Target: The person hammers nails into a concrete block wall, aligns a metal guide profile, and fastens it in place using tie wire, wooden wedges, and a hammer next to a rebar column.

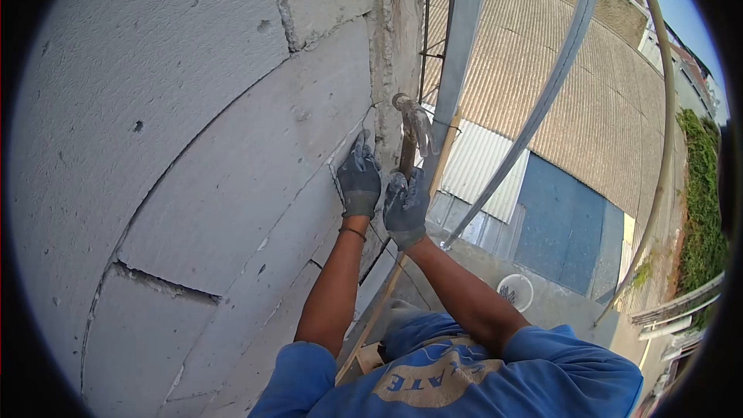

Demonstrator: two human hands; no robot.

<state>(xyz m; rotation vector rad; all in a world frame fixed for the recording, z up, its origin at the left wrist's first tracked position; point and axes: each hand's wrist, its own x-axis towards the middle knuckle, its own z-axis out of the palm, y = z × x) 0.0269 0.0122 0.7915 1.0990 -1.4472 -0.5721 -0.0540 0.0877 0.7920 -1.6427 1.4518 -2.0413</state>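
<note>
My right hand (pixel 406 203), in a dark dusty work glove, grips a claw hammer (pixel 407 153) by its handle. The hammer's head is up beside the wall edge, its claw toward the right. My left hand (pixel 360 176), gloved too, is against the pale block wall (pixel 255 155) at a joint near the column. Its fingers are bent together at the wall; whatever they pinch, if anything, is hidden. The two hands are close to each other, the hammer just right of the left one.
A rough concrete column (pixel 385 54) borders the blocks, with thin rebar (pixel 428 31) beside it. A metal post (pixel 458 46) and a slanted metal bar (pixel 534 120) stand to the right. Below are a white bucket (pixel 516 292) and a corrugated roof (pixel 557 70).
</note>
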